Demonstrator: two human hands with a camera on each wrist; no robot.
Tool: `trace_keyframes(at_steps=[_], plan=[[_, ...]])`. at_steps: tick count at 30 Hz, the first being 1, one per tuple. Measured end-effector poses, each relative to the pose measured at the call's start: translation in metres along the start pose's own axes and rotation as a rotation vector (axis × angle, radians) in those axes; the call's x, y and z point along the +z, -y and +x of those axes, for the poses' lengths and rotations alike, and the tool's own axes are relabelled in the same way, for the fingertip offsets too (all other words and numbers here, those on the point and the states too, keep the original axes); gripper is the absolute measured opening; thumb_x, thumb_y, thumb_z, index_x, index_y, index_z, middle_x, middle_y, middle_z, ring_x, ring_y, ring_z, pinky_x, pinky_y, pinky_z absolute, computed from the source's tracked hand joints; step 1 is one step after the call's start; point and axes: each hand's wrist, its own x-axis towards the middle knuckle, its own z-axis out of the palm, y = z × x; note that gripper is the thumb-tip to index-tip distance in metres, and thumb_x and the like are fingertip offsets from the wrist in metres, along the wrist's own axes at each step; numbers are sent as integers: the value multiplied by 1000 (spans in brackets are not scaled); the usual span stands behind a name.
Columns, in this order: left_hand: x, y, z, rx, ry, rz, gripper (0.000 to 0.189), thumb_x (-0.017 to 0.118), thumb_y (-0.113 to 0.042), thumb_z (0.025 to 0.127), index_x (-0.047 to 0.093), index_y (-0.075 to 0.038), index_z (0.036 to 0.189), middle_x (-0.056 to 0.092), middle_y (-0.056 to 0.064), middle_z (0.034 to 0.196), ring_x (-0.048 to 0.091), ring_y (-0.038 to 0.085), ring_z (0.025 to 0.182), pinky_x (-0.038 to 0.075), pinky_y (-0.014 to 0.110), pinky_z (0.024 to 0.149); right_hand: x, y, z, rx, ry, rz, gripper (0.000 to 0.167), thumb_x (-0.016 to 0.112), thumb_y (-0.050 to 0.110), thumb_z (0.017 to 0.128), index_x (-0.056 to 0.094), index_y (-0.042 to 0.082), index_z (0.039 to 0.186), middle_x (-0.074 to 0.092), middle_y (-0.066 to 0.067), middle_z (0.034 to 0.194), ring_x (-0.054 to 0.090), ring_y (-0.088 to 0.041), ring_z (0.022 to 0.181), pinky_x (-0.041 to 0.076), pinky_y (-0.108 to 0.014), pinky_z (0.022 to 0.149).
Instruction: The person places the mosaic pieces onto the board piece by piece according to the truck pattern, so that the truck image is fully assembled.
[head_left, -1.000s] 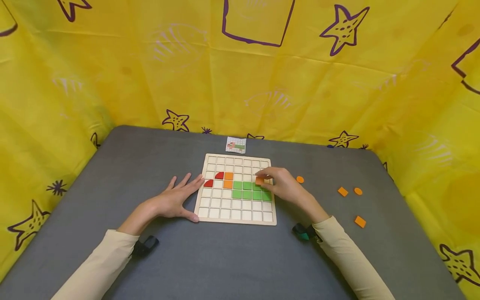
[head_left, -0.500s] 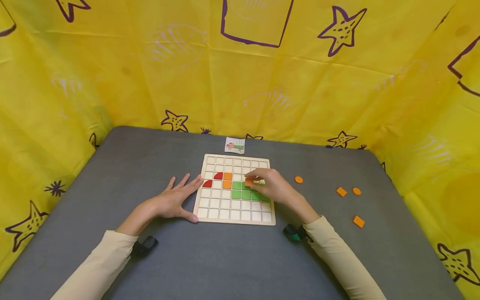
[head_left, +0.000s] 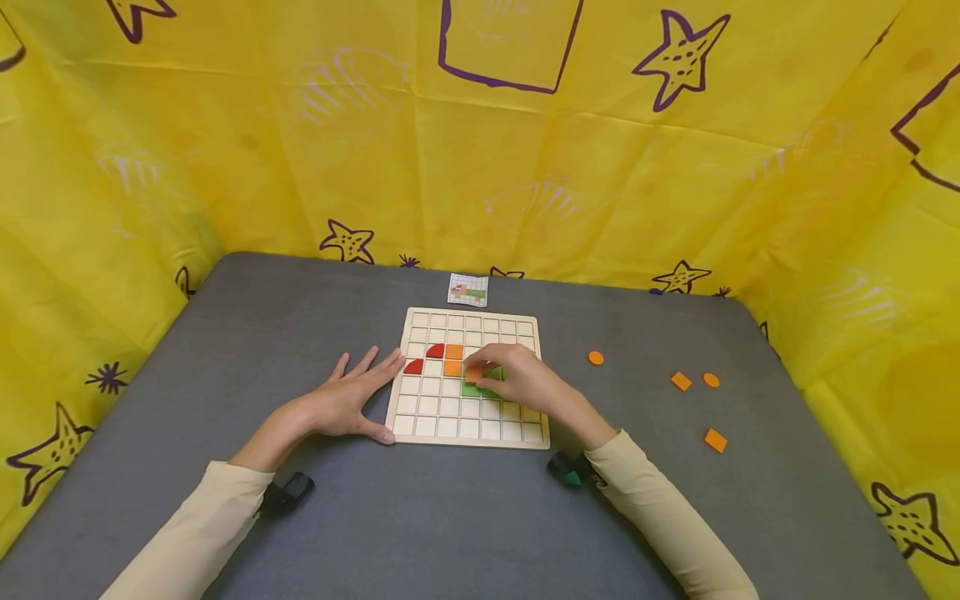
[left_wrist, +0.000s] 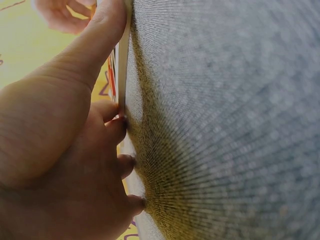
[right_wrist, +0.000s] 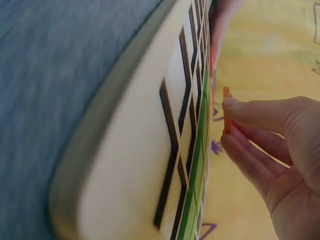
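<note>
Where the orange tile (head_left: 473, 375) hangs, head view: near the centre of the board (head_left: 447, 428), over green tiles (head_left: 472, 390), pinched by the right hand (head_left: 521, 375).
Left hand (head_left: 345, 402), head view: spread wide at the board's nine o'clock edge, thumb by the eight o'clock corner.
Pinch risk: a slack thumb could let the tile tip or fall.
Set-piece risk: trailing fingers could nudge green tiles, or the orange squares (head_left: 453, 367) toward eleven o'clock, from their cells.
Board risk: a light left hand could let it swivel under an off-centre push.
Loose orange pieces (head_left: 680, 381), head view only: four, around three o'clock off the board.
Left thumb, left wrist view: against the board's edge, while other fingertips appear to meet the gray tabletop (left_wrist: 225, 100), a contact unclear from above.
Tile gap, right wrist view: the piece stands edge-on, apart from the board, a clearance the head view cannot confirm.
</note>
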Motion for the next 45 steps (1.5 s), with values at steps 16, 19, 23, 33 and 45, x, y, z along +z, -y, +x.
trace_keyframes(at_steps=[16, 19, 23, 33, 45], plan=[[-1, -1, -3, -6, -4, 2, 118, 80, -56, 71, 15, -9, 158, 7, 11, 164, -5, 41, 148, -12, 65, 110, 15, 15, 15, 9, 83, -42, 29, 76, 11, 86, 70, 8, 114, 71, 0, 109, 64, -11, 101, 49, -26, 92], [-2, 0, -6, 2, -17, 0, 118, 80, -55, 71, 15, -9, 158, 8, 11, 164, -5, 42, 148, -12, 64, 110, 16, 17, 18, 13, 79, -34, 30, 77, 11, 85, 70, 8, 114, 71, 0, 109, 65, -11, 100, 50, -25, 90], [-2, 0, -7, 1, -17, -6, 118, 80, -56, 71, 15, -9, 158, 7, 11, 164, -5, 41, 148, -12, 65, 110, 17, 19, 19, 33, 86, -24, 31, 77, 11, 85, 70, 8, 115, 71, 0, 109, 64, -10, 97, 51, -23, 88], [0, -1, -3, 7, -6, -13, 118, 80, -56, 71, 15, -10, 158, 7, 10, 165, -6, 41, 148, -12, 64, 110, 20, 20, 18, 36, 104, -51, 30, 75, 12, 87, 70, 8, 116, 71, 0, 110, 64, -11, 99, 50, -25, 90], [0, 0, 1, 3, -3, -12, 117, 81, -54, 71, 15, -9, 158, 7, 11, 165, -6, 41, 148, -12, 65, 110, 20, 21, 19, 14, 128, -85, 28, 74, 10, 87, 71, 9, 115, 71, 1, 110, 63, -12, 101, 48, -28, 94]])
